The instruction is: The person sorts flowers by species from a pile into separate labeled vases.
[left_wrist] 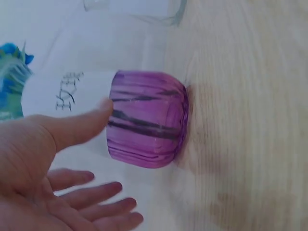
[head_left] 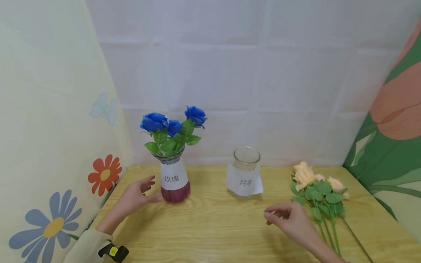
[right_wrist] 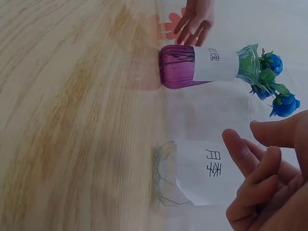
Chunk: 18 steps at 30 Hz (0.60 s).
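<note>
My left hand (head_left: 136,195) is beside a glass vase (head_left: 175,191) with a purple base and a white paper label, its fingers spread and thumb toward the glass. In the left wrist view the thumb overlaps the label's lower edge. Three blue roses (head_left: 174,126) with green leaves stand in that vase. To the right is a clear glass vase (head_left: 246,155) with its own paper label (head_left: 245,181) and no flowers in it. My right hand (head_left: 289,221) hovers in front of it with loosely curled fingers, holding nothing, as the right wrist view (right_wrist: 269,178) also shows.
Peach flowers (head_left: 304,175) with green leaves and long stems lie on the right of the wooden table (head_left: 204,226). A white cloth (head_left: 223,73) hangs behind. Flower-printed panels (head_left: 52,138) flank the table. A black device (head_left: 113,252) is on the left wrist.
</note>
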{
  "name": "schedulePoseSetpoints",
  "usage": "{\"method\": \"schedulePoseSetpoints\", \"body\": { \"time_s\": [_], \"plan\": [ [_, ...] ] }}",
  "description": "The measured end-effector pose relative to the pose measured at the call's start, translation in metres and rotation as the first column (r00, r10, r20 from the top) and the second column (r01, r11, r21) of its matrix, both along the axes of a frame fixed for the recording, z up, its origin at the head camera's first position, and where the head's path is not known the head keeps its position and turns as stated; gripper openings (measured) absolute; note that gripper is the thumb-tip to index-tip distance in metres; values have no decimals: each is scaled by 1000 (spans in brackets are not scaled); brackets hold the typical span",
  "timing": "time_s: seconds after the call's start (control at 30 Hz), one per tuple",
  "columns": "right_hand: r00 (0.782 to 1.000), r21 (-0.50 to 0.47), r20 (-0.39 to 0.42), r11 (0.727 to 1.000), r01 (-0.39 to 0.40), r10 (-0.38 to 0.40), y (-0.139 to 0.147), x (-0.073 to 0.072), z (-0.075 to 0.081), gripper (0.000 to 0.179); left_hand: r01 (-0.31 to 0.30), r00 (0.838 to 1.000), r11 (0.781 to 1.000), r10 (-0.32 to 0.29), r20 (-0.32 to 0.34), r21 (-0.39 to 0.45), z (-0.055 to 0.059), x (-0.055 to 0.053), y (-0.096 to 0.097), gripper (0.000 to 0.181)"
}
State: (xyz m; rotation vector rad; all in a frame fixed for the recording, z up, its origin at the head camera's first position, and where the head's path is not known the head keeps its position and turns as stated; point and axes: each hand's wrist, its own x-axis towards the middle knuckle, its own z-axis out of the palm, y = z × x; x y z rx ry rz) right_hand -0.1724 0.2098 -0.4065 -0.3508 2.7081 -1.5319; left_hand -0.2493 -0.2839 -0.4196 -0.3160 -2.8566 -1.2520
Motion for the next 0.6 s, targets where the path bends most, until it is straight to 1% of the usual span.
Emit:
{"method": "schedulePoseSetpoints", "body": {
  "time_s": [0.1,0.17,0.23,0.33,0.43,0.47,0.53,0.57,0.6],
  "plan": [
    [1000,-18,26,1000,1,-1,7,3,-3,24,-47,999,998,47,4,-44,5,16,4,76],
    [999,-13,42,1000,7,-6,10,5,-4,25,-70,997,994,72,22,-84,7,26,10,60],
    [998,-11,62,1000,10,-9,14,7,-4,27,-64,996,991,71,57,-120,9,36,18,48],
    [996,-9,87,1000,11,-10,20,9,-5,29,11,993,990,5,118,-141,11,50,33,40],
    [993,-27,119,1000,-4,7,27,10,-7,31,129,980,987,-111,164,-101,12,60,51,40],
    [992,-29,127,1000,-11,14,30,10,-7,32,171,974,982,-156,166,-79,12,63,57,41],
    [987,-42,158,999,-15,21,35,10,-8,34,230,960,973,-223,170,-26,13,66,71,45],
    [985,-43,173,999,-13,20,38,10,-9,35,250,956,968,-248,159,8,12,68,79,47],
    [982,-45,188,999,-13,22,41,10,-9,37,267,953,963,-270,136,37,11,69,87,50]
  ]
}}
